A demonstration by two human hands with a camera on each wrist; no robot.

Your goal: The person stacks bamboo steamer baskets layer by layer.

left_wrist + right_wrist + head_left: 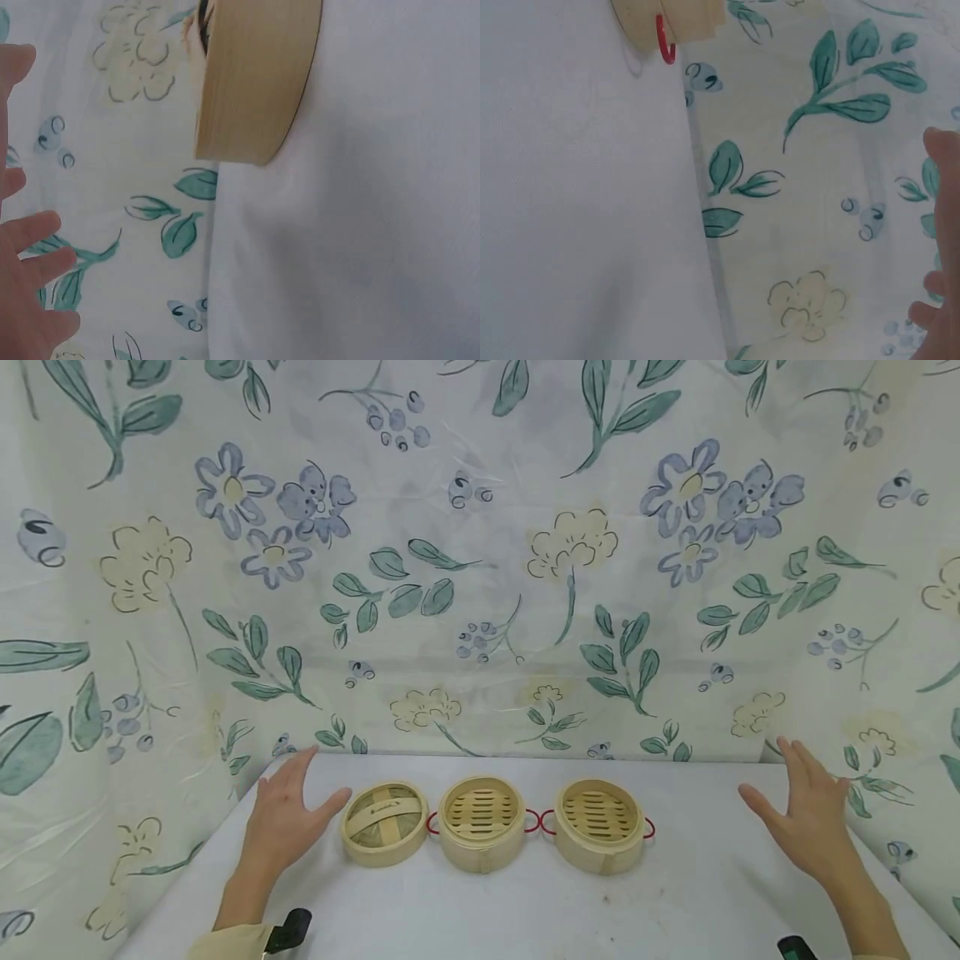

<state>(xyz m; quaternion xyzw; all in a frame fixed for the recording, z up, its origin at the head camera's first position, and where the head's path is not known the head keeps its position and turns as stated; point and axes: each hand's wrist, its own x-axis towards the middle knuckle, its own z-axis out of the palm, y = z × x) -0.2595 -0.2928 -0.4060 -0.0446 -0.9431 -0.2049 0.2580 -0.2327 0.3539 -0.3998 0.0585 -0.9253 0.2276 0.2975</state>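
Note:
Three round bamboo pieces stand in a row on a white table. At the left end is a woven steamer lid [385,824] with a flat strap handle across its top. Beside it comes a steamer basket [482,824] with a slatted floor and red side handles, then a similar right-hand steamer basket [601,827]. My left hand [281,818], fingers spread and holding nothing, hovers just left of the lid. Well right of the baskets, my right hand [806,810] is raised with its fingers extended. The left wrist view shows the lid's side wall [259,82] close by.
The white tabletop [450,918] extends in front of the row, with a few small dark specks. Behind and at both sides hangs a floral curtain [495,577]. Dark wrist devices, left [289,931] and right [797,948], show at the lower edge.

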